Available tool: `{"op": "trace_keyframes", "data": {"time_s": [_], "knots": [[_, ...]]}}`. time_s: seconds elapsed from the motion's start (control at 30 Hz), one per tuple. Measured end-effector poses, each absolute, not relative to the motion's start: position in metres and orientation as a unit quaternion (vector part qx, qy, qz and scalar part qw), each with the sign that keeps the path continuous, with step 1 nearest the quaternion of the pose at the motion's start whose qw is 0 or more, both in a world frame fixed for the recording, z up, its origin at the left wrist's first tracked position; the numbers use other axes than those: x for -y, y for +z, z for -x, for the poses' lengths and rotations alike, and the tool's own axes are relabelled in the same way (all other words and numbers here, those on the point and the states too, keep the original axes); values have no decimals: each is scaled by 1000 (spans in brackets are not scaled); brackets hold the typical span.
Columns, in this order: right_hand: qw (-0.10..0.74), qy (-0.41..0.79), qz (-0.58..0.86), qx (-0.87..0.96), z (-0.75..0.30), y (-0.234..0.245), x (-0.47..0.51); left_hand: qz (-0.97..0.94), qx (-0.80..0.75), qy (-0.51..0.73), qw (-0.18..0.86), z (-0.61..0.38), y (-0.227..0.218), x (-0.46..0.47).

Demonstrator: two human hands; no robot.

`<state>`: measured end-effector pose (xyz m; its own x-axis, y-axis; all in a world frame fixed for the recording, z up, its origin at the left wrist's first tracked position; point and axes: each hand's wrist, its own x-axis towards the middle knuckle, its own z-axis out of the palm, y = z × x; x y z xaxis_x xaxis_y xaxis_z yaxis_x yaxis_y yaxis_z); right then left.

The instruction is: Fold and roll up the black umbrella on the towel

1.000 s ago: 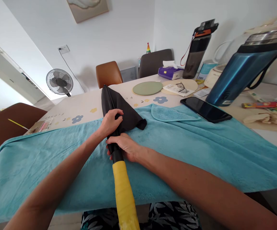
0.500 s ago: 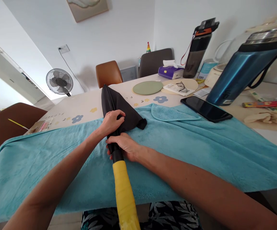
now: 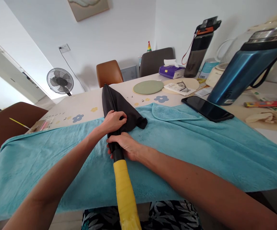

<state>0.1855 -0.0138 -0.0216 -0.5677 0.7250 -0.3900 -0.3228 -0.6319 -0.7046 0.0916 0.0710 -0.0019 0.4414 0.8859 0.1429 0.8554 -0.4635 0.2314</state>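
Your left hand (image 3: pixel 114 122) arches palm-down left of centre — your right hand (image 3: pixel 127 144) curls closed just below, left forearm (image 3: pixel 72 161) and right forearm (image 3: pixel 183 171) slanting from the bottom corners.

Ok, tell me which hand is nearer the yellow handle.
Right. The right hand grips the black umbrella just beyond the yellow handle; the left hand is farther up, on the umbrella's cloth.

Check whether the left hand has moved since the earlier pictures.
Yes, the left hand has shifted slightly right over the black umbrella, away from the leftmost blue flower.
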Motion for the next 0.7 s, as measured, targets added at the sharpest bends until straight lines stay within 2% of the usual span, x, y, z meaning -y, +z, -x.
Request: {"op": "trace_keyframes", "data": {"time_s": [0.7], "knots": [[306, 835, 352, 291, -186, -19, 15, -862, -504, 61, -4, -100, 3, -71]]}}
